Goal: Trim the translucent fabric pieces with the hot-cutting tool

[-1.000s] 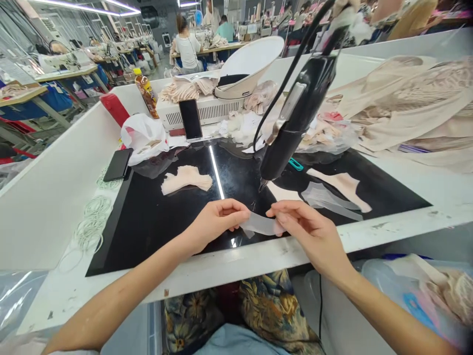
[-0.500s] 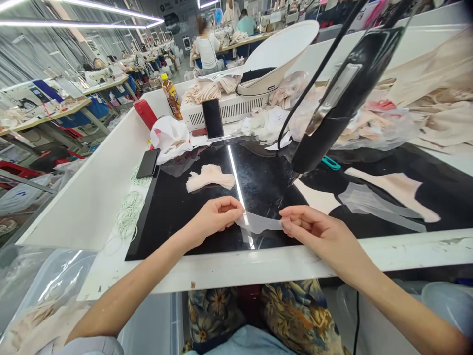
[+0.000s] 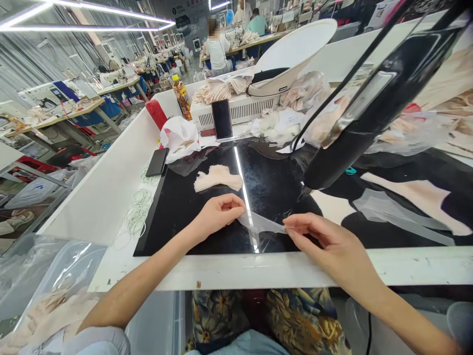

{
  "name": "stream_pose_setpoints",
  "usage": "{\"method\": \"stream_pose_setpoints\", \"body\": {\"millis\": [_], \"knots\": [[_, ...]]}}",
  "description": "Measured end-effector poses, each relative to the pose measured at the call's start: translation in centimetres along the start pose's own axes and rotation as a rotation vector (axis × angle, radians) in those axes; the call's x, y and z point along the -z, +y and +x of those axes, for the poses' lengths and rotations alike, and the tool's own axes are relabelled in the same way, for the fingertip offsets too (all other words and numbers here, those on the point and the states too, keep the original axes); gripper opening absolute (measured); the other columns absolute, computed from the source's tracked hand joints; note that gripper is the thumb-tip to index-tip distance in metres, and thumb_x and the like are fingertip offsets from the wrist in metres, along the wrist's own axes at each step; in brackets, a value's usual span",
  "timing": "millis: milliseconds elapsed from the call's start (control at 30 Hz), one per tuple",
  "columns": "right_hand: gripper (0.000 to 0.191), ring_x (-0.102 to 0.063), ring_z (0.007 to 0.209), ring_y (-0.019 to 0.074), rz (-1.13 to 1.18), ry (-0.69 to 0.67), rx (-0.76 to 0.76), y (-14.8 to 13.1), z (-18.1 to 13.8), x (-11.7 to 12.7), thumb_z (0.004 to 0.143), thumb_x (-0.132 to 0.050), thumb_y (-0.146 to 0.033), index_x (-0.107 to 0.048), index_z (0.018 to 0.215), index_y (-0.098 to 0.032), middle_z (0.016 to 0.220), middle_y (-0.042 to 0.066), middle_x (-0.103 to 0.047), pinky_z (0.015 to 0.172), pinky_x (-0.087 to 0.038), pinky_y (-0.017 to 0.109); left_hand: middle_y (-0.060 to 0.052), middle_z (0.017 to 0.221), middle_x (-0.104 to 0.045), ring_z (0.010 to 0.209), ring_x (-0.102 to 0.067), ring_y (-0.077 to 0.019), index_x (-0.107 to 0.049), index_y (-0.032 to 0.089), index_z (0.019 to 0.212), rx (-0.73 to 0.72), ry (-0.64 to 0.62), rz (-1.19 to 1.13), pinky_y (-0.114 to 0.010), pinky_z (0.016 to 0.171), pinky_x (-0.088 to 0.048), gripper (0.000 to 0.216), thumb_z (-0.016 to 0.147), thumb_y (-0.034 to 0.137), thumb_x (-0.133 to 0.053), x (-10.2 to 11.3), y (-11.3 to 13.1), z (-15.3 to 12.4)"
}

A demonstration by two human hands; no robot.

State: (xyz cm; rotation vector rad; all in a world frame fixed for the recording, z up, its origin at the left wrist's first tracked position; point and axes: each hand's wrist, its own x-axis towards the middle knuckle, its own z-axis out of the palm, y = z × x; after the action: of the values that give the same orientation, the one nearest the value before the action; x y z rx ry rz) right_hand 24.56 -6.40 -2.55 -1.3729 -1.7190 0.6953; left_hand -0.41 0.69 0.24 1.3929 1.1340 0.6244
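From the head view, we pinch a translucent strip (image 3: 263, 225) by its ends, left hand (image 3: 218, 214) and right hand (image 3: 328, 241) fingertips clamped on it, its long axis running left to right over the black mat (image 3: 177, 217) near its front edge; the bottle (image 3: 182, 97) label is too small to read.

Translucent whitish strip (image 3: 260, 224), black worktop (image 3: 177, 222), beige fabric piece (image 3: 218, 178), red box (image 3: 156, 113); floral lap cloth (image 3: 295, 315)

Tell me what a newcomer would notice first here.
The big black tool slants in from the upper right, its tip over the glossy black mat. In front of it, the left hand and right hand pinch a thin clear strip between them, low over the mat's near edge.
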Motion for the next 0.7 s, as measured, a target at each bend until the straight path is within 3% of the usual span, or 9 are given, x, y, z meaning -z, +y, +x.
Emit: {"method": "stream_pose_setpoints", "body": {"millis": [67,167,267,367,567,700], "knots": [[0.008,-0.069,0.074,0.0097,-0.116,0.031,0.181,-0.3,-0.1,0.1,0.094,-0.062,-0.028,-0.069,0.098,-0.027,0.089,-0.003,-0.075,0.070,-0.057,0.021,0.003,0.071,-0.059,0.052,-0.040,-0.0041,-0.066,0.017,0.086,-0.027,0.004,0.012,-0.020,0.051,-0.031,0.022,0.081,0.037,-0.071,0.2,0.1,-0.2],[0.017,-0.069,0.085,0.0101,-0.257,0.045,0.499,-0.3,-0.5,0.4,0.095,-0.058,-0.015,-0.066,0.108,-0.023,0.095,0.000,-0.076,0.077,-0.056,0.021,0.004,0.069,-0.059,0.053,-0.040,-0.0046,-0.067,0.017,0.088,-0.046,-0.011,0.033,-0.019,0.051,-0.031,0.021,0.083,0.037,-0.071,0.7,0.3,-0.7],[0.028,-0.068,0.096,0.0136,-0.390,0.022,0.800,-0.2,-1.1,0.4,0.095,-0.054,-0.007,-0.065,0.119,-0.018,0.105,0.003,-0.077,0.089,-0.054,0.029,0.003,0.069,-0.060,0.055,-0.042,-0.0058,-0.068,0.016,0.089,-0.065,-0.010,0.076,-0.020,0.052,-0.034,0.023,0.085,0.039,-0.071,1.4,0.5,-1.4],[0.032,-0.066,0.102,0.0167,-0.505,0.001,0.984,-0.5,-1.7,0.0,0.098,-0.044,-0.009,-0.068,0.118,-0.017,0.112,0.004,-0.078,0.098,-0.049,0.038,0.001,0.071,-0.061,0.057,-0.045,-0.0069,-0.070,0.016,0.090,-0.079,0.010,0.120,-0.020,0.053,-0.037,0.024,0.085,0.039,-0.072,1.8,0.5,-1.9],[0.037,-0.068,0.104,0.0160,-0.546,-0.059,1.067,-1.3,-1.8,-0.8,0.099,-0.038,-0.018,-0.069,0.119,-0.025,0.116,0.001,-0.078,0.099,-0.050,0.035,0.001,0.071,-0.062,0.056,-0.046,-0.0065,-0.071,0.016,0.090,-0.070,0.036,0.174,-0.019,0.053,-0.038,0.024,0.086,0.040,-0.071,2.1,0.6,-2.5],[0.028,-0.070,0.093,0.0135,-0.334,-0.035,0.849,-1.5,-1.4,-0.8,0.097,-0.050,-0.015,-0.067,0.113,-0.029,0.105,-0.003,-0.080,0.091,-0.055,0.031,0.004,0.058,-0.059,0.044,-0.043,-0.0050,-0.069,0.016,0.092,0.003,-0.007,0.174,-0.018,0.046,-0.034,0.027,0.087,0.043,-0.069,2.2,1.4,-2.9]]}}
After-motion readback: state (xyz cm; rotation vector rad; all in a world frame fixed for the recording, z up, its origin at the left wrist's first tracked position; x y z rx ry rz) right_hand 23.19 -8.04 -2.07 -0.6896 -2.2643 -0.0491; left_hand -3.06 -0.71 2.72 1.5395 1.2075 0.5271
